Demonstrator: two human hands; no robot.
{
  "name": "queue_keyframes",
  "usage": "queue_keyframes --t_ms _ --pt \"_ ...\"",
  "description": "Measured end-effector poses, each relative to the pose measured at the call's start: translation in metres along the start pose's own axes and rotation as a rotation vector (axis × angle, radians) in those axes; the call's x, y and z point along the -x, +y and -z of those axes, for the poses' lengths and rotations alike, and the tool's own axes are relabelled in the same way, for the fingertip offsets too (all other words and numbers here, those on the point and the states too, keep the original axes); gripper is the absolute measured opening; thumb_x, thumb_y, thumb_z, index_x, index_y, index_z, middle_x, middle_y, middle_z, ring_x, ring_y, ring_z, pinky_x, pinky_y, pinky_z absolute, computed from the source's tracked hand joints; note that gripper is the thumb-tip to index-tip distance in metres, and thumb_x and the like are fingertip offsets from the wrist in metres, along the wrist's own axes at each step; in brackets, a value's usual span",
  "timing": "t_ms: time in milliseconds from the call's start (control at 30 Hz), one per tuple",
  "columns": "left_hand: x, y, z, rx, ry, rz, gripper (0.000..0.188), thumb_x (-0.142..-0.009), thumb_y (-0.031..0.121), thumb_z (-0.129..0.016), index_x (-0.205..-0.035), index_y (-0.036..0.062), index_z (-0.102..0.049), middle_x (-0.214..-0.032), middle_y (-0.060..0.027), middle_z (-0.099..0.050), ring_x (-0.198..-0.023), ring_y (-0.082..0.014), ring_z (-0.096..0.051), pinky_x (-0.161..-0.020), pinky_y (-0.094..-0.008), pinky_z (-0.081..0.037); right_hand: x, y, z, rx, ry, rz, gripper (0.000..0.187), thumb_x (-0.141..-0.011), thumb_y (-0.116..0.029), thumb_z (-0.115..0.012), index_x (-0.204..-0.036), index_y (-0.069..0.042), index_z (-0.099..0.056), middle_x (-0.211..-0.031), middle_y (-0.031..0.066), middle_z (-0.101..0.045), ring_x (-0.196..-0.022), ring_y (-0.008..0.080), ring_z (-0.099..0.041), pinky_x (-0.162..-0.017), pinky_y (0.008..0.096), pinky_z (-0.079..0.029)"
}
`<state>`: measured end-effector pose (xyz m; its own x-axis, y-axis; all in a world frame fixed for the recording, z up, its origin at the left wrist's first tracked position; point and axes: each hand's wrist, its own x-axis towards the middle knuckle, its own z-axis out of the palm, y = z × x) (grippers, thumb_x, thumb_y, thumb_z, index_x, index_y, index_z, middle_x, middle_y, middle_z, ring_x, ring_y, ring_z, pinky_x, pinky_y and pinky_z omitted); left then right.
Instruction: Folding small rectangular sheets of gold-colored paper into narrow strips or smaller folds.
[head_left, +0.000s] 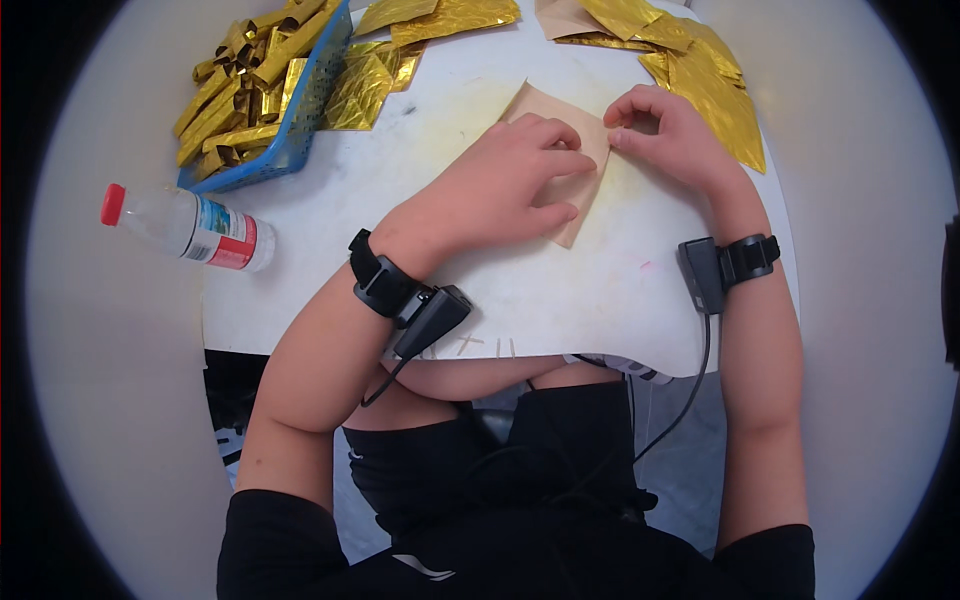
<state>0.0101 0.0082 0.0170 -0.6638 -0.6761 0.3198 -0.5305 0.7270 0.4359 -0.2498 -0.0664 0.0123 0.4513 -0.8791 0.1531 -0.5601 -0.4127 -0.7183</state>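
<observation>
On white tabletop (pixel 340 205): left hand (pixel 508 182), nearer, fingers loosely spread over brown paper sheet (pixel 573 190); right hand (pixel 668 135) apparently pinching its far right corner; visible long edge slanting toward near left. Counts: tabletop, one; blue basket (pixel 312 100), one; hands, two; sheet, one; bottle (pixel 225 232), one.
</observation>
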Motion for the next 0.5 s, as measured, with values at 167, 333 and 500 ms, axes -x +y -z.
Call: queue_keyframes --t_ms 167,333,500 --pt "-0.002 -0.003 -0.003 0.004 0.021 -0.002 0.039 -0.090 0.019 -0.070 -0.126 0.0049 -0.072 -0.124 -0.0179 -0.064 -0.118 -0.0375 -0.060 -0.105 -0.0447 -0.048 -0.005 0.010 0.005 -0.117 -0.079 -0.004 0.015 -0.089 -0.009 -0.076 -0.102 -0.003 -0.075 -0.100 0.0037 -0.071 -0.098 0.0146 -0.067 -0.093 0.0299 -0.053" --pt "-0.002 -0.004 -0.004 -0.008 0.030 -0.017 0.035 -0.090 0.014 -0.069 -0.123 0.0021 -0.071 -0.124 -0.0162 -0.065 -0.116 -0.0356 -0.061 -0.101 -0.0428 -0.050 -0.005 0.019 0.010 -0.199 -0.079 -0.008 0.017 -0.088 -0.007 -0.075 -0.105 -0.004 -0.075 -0.104 0.0031 -0.072 -0.101 0.0154 -0.067 -0.097 0.0299 -0.052" --pt "0.002 -0.007 -0.003 0.096 0.018 0.072 0.030 -0.088 0.005 -0.070 -0.118 -0.0020 -0.070 -0.126 -0.0151 -0.065 -0.118 -0.0344 -0.061 -0.100 -0.0399 -0.052 -0.003 0.009 0.010 -0.095 -0.073 0.065 0.018 -0.086 -0.006 -0.076 -0.104 -0.004 -0.075 -0.105 0.0026 -0.072 -0.104 0.0159 -0.066 -0.098 0.0309 -0.052"
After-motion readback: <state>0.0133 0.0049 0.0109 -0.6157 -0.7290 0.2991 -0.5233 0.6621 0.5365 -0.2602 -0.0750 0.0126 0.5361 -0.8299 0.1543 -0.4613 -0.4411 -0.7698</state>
